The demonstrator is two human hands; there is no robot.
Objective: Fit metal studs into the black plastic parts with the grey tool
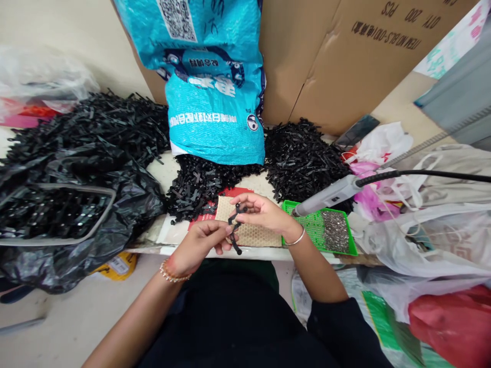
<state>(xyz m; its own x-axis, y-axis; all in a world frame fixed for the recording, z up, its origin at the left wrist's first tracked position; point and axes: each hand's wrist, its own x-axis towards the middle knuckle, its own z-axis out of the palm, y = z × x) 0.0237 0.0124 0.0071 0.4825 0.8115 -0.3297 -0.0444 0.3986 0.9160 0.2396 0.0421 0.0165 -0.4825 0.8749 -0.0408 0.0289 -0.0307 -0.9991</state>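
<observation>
My left hand (205, 239), with a beaded bracelet at the wrist, pinches a small black plastic part (236, 247) between thumb and fingers. From the right, my right hand (264, 212) is closed on the upper end of the black pieces, thumb and fingertips together. Whether these are one jointed part or two parts held together, I cannot tell. Both hands meet above a tan mat with a honeycomb pattern (264, 239). Just right of my right wrist lies a green perforated tray (312, 225) with small metal screws (336, 231) heaped at its right end.
A grey electric screwdriver (326, 196) with a black cord reaches over the tray. Black parts are heaped at the left (95, 128), centre (199, 184) and right (307, 158). A blue sack (217, 112) stands behind. A clear-rimmed container (109, 204) sits in black plastic at left.
</observation>
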